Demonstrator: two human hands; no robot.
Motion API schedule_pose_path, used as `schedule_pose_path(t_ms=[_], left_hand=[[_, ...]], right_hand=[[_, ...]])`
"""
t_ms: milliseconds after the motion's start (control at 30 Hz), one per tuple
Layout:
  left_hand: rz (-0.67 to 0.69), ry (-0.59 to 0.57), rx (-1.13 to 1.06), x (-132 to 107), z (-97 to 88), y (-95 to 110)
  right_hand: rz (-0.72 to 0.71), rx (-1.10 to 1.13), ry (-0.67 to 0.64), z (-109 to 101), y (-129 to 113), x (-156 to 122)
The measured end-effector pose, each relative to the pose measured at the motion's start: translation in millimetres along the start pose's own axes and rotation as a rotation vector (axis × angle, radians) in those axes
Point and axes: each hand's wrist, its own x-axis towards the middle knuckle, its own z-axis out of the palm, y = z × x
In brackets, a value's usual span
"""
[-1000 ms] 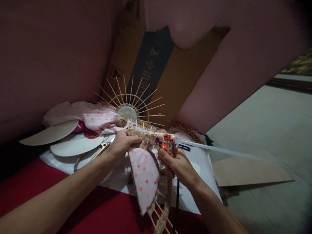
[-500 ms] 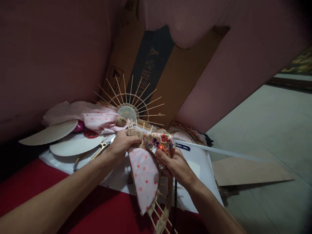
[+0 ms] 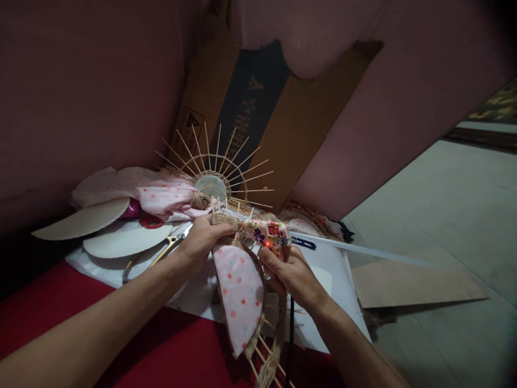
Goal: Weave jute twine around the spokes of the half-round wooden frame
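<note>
My left hand (image 3: 202, 242) is closed on the top rim of a woven jute and stick frame (image 3: 258, 345) whose round centre is covered in pink dotted fabric (image 3: 240, 293). My right hand (image 3: 288, 272) grips a glue gun (image 3: 266, 233) wrapped in flowered tape. A red light glows on the gun, and its nozzle points left at the rim beside my left thumb. A long white glue stick (image 3: 363, 249) juts out of its back to the right, and its black cord (image 3: 290, 334) hangs down under my wrist.
Behind stands a second sunburst frame (image 3: 216, 175) with a small mirror, against a cardboard box (image 3: 258, 118). Pink dotted cloth (image 3: 161, 194), white card discs (image 3: 121, 240), gold scissors (image 3: 161, 253) and red-handled scissors (image 3: 151, 222) lie at left. A cardboard sheet (image 3: 412, 283) lies on the floor at right.
The glue gun has slid a little left along the rim towards my left hand. My left hand has kept its hold.
</note>
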Motion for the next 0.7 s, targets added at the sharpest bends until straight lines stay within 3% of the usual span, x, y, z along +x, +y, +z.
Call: schedule_pose_path(t_ms=[700], left_hand=[[0.024, 0.021, 0.009, -0.8, 0.1, -0.9]], right_hand=[[0.004, 0.052, 0.012, -0.2, -2.9, -1.5]])
